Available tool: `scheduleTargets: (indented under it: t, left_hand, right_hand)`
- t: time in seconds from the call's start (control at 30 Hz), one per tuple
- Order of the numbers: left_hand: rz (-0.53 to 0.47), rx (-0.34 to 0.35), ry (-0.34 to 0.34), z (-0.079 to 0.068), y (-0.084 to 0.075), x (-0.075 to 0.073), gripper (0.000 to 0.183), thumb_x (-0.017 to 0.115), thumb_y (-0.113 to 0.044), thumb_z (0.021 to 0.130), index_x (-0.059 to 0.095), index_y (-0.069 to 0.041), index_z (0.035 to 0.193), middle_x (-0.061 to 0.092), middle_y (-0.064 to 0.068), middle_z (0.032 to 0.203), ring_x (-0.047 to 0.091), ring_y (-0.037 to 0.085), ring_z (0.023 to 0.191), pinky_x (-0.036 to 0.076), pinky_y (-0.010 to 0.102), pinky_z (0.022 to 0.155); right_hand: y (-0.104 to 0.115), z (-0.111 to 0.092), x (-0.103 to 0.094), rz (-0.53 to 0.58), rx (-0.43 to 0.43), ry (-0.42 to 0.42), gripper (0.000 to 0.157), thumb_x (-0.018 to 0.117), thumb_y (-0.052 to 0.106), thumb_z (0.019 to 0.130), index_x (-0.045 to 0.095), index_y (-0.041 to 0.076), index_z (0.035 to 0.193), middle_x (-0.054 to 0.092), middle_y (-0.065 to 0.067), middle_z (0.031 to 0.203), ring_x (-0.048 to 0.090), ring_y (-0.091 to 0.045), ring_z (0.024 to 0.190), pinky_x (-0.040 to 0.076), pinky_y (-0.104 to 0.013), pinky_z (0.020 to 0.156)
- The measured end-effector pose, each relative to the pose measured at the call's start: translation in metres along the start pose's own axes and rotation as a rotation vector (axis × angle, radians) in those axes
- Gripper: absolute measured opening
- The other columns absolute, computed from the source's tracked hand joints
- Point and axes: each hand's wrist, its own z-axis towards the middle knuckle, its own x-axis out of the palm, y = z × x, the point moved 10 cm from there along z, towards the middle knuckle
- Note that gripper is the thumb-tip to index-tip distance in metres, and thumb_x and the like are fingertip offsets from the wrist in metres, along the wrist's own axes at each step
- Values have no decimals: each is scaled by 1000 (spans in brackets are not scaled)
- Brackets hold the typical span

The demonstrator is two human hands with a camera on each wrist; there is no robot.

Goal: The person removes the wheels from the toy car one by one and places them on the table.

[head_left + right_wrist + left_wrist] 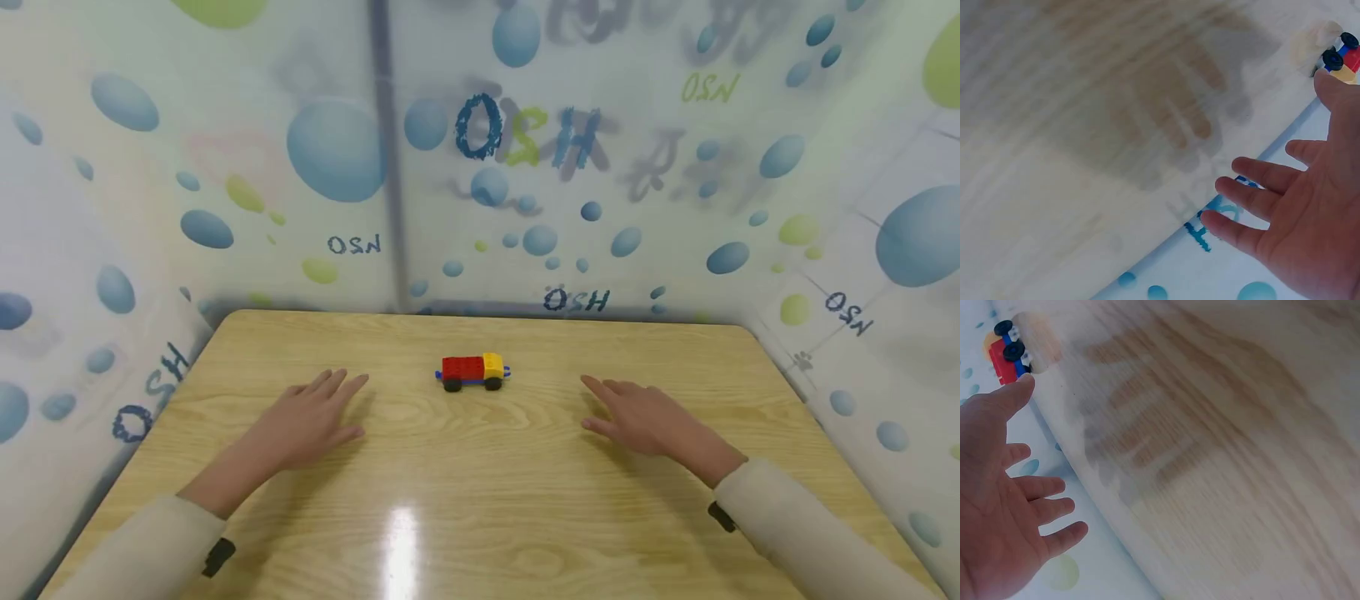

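A small toy truck (467,370) stands on its black wheels toward the far side of the wooden table, with a red bed, a yellow cab at the right end and a blue base. To its left, my left hand (311,421) is held over the table, fingers spread and nothing in it. My right hand (637,415) is on the other side of the truck, fingers extended and holding nothing. Both hands are apart from the truck. Each wrist view catches the truck near its upper outer corner, beyond the thumb of the left hand (1004,506) and of the right hand (1310,206).
The light wood table (480,492) has rounded far corners and a bright glare streak near the front. Pale walls (442,50) with blue and green dots and letters enclose its back and both sides. Dark clips (218,557) show at the sleeves.
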Motion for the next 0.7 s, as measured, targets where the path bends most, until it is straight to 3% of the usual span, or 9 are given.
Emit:
scheduleTargets:
  t: [0.17,0.43,0.7]
  left_hand:
    - [-167,-7,33,16,-2,4,67,59,-41,96,36,-5,148,50,30,136,53,46,120,46,62,89]
    - [-505,-70,121,36,-7,15,65,55,-34,99,29,-2,150,61,23,127,62,37,112,47,54,94]
    - [-817,-240,119,46,4,24,64,50,-33,101,28,2,150,67,20,117,66,32,107,50,51,92]
  right_hand:
    - [7,19,-3,110,-12,71,74,42,59,97,27,13,154,57,-19,134,59,-36,117,46,-55,93]
    - [10,44,-7,454,42,149,76,42,59,97,25,13,154,63,-15,126,63,-29,111,45,-53,96]
    - [15,60,4,820,81,177,72,49,51,98,30,8,152,68,-15,115,68,-24,95,55,-41,82]
